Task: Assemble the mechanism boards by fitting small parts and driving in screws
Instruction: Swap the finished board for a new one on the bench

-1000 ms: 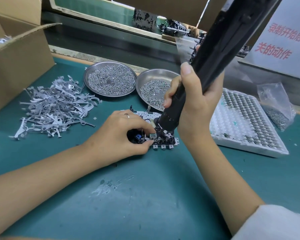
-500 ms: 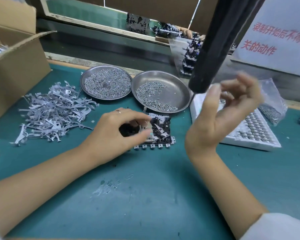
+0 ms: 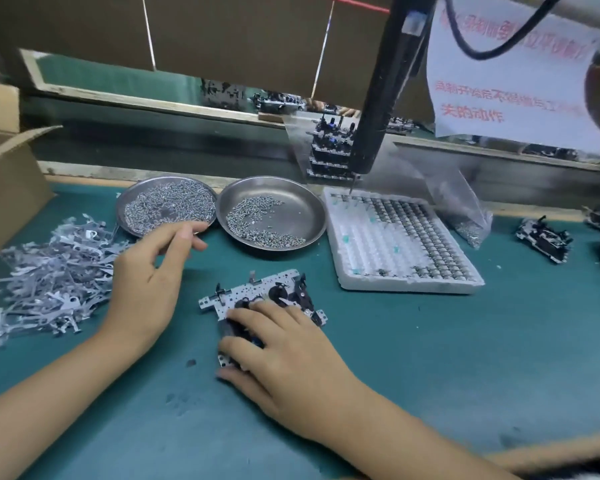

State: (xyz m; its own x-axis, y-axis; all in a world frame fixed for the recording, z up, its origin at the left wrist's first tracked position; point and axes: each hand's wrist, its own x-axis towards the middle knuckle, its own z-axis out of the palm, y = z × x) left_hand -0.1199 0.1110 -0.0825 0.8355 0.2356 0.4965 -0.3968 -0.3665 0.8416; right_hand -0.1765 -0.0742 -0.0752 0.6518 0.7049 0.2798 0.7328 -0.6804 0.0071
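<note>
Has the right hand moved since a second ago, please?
Yes. The right hand has let go of the driver, which hangs by the tray, and come down onto the board.

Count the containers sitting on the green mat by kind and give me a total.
Round metal dishes of screws: 2
White foam trays: 1
Cardboard boxes: 1
Plastic bags: 1
Total: 5

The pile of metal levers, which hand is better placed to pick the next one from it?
Left. The left hand hovers beside the pile of metal levers, holding nothing. The right hand rests on the mechanism board, steadying it, farther from the pile.
</note>
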